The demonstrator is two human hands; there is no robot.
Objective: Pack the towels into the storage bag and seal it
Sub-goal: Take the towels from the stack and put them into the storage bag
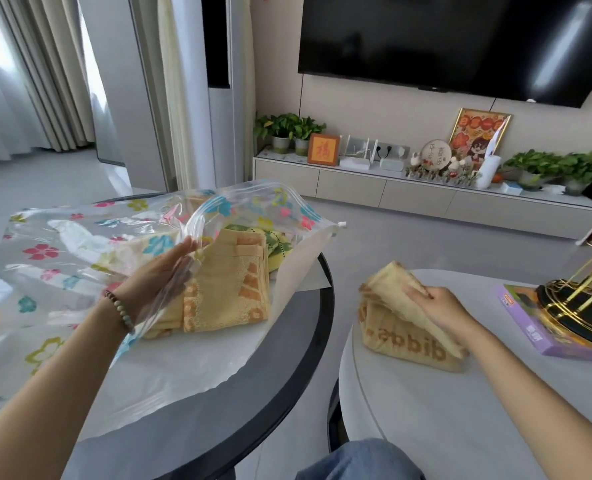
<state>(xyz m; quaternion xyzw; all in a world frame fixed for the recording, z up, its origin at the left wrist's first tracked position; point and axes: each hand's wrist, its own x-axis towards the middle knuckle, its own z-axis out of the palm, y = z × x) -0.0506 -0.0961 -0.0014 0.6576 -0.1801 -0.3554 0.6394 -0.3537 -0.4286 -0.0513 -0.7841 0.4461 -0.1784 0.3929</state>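
A clear storage bag [62, 251] printed with coloured flowers lies on the dark-rimmed round table [280, 386]. Its mouth faces right and stands open. My left hand [159, 271] holds up the bag's upper flap by the zipper edge. Inside the mouth lie folded yellow towels [228, 292] with orange patterns, and a green-yellow one behind them. On the white round table [443, 410] to the right sits another folded yellow towel [401, 337] with orange lettering. My right hand [436, 306] grips its top fold.
A purple box [536, 327] and a gold wire stand [585, 289] sit at the right of the white table. A gap separates the two tables. Beyond are a low TV cabinet [419, 199] with plants and frames, and a wall TV.
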